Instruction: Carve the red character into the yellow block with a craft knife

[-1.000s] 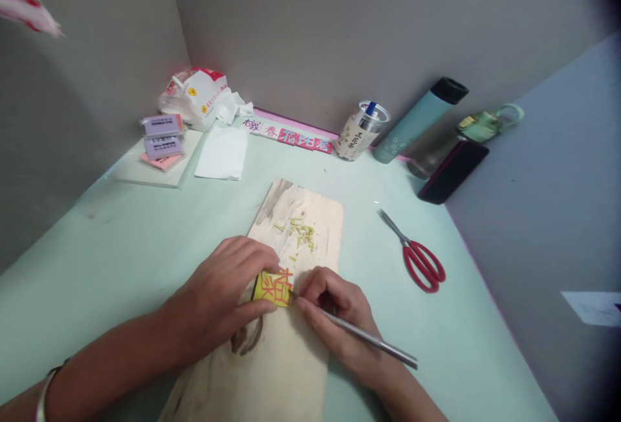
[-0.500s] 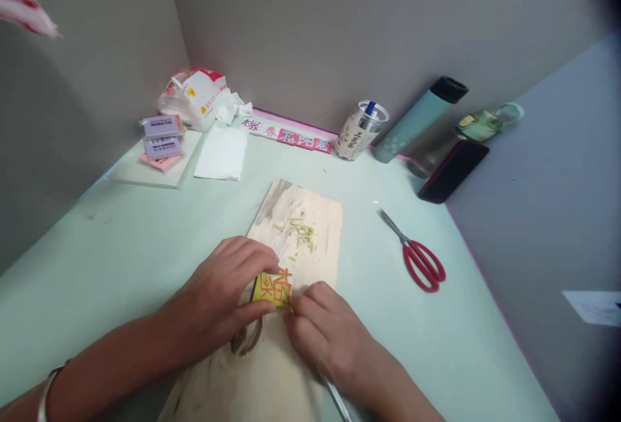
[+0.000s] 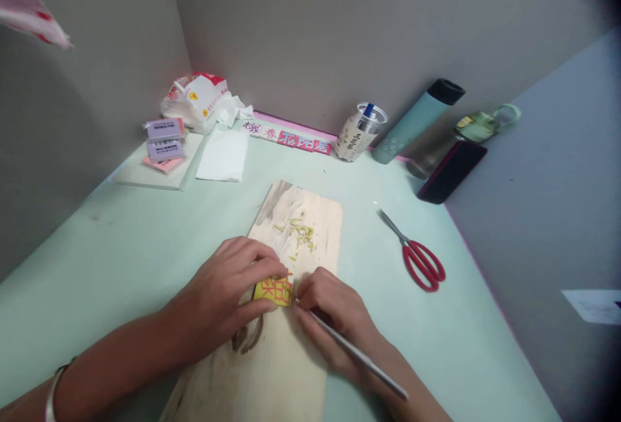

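Head view: our left hand (image 3: 235, 276) pinches the yellow carving block (image 3: 274, 292); our right hand (image 3: 334, 318) grips the metal carving knife (image 3: 359, 354). We're likely carving; another cut would need steady holding.

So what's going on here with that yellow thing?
A person's left grip holds a small yellow block, marked with red lines, on a wooden board. The right grip holds a slim metal tool, with its tip close to the block's right edge; it's too small to tell if they touch. Yellow scraps lie on the board beyond the block. Red-handled scissors lie off to the right, beside the board.
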`<action>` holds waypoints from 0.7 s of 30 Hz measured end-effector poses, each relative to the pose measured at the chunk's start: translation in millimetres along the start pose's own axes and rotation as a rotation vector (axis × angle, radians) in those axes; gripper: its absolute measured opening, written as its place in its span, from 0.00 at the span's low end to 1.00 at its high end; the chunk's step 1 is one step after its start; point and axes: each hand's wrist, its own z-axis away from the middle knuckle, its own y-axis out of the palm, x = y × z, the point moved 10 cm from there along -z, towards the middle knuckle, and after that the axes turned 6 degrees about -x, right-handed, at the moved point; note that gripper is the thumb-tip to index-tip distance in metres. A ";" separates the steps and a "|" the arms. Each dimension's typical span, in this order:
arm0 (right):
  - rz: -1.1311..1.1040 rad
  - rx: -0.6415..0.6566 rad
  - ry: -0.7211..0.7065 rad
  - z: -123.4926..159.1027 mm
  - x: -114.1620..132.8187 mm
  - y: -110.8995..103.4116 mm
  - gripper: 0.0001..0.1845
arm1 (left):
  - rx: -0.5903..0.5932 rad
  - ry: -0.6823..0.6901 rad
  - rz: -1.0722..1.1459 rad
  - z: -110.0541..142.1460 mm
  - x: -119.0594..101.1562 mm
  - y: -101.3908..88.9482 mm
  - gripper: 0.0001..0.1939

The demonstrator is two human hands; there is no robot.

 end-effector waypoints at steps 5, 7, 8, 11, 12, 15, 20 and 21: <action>-0.261 0.006 0.355 3.4 -31.3 -2.0 0.10 | -0.014 0.013 0.002 -1.1 -5.6 -0.9 0.07; -0.293 0.007 0.381 4.2 -33.3 -1.8 0.10 | -0.006 0.031 0.000 -1.5 -9.5 -0.2 0.08; -0.299 0.007 0.385 4.5 -33.5 -1.6 0.10 | 0.000 0.034 -0.003 -1.7 -10.7 0.4 0.09; -0.299 0.006 0.389 4.9 -33.4 -1.1 0.09 | 0.017 0.038 -0.010 -2.3 -12.9 1.7 0.10; -0.297 0.005 0.388 4.9 -33.2 -0.9 0.10 | 0.018 0.045 -0.015 -2.4 -13.8 1.9 0.10; -0.295 -0.001 0.379 4.6 -33.1 -1.4 0.10 | 0.008 0.086 -0.039 -1.9 -18.7 1.2 0.09; -0.296 0.001 0.372 4.9 -34.8 -0.8 0.10 | -0.023 0.090 -0.063 0.6 -20.4 -2.1 0.09; -0.295 0.003 0.369 5.1 -34.9 -0.4 0.10 | -0.009 0.091 -0.066 1.0 -20.3 -1.3 0.09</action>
